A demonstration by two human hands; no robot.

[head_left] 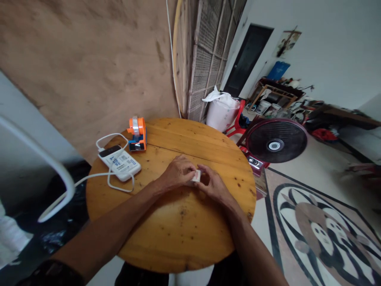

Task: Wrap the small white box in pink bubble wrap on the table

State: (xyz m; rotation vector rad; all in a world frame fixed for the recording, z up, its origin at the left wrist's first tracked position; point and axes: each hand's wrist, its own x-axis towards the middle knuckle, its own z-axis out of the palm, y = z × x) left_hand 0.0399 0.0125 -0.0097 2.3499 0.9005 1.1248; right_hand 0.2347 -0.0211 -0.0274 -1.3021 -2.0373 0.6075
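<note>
A small white box-like piece with a faint reddish mark is held low over the middle of the wooden table. From its left side, my left hand pinches it between thumb and curled fingers. My right hand grips its right edge, thumb below and fingers above. The fingers cover much of the piece, so its full shape and kind are hidden.
Left on the table are a white power bank with a looped white cable and an orange-and-blue tape dispenser. A dark round fan stands past the right edge. Behind are a white sack and red chair.
</note>
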